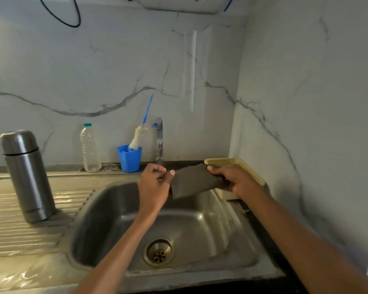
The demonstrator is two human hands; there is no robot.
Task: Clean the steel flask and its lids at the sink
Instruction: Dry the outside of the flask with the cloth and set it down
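Tall cylindrical brushed-steel flask stands upright on the ribbed drainboard of the steel counter, left of the stainless sink basin, well apart from both hands. Long axis vertical, domed lid end up, lid in place above a dark band. Small dark logo near the flask's base; not legible. Both hands held over the far part of the basin, under the chrome tap. Left hand: thumb and fingers pinch the left edge of a dark grey-brown flat scrub cloth. Right hand: fingers curled round the cloth's right end, gripping it. Cloth spans between the two hands, roughly level, tilted slightly. Behind the right hand, a pale yellow slotted plastic tray in the corner. At the back wall: clear ribbed plastic bottle with green cap; blue plastic cup holding a white bottle brush with blue handle.
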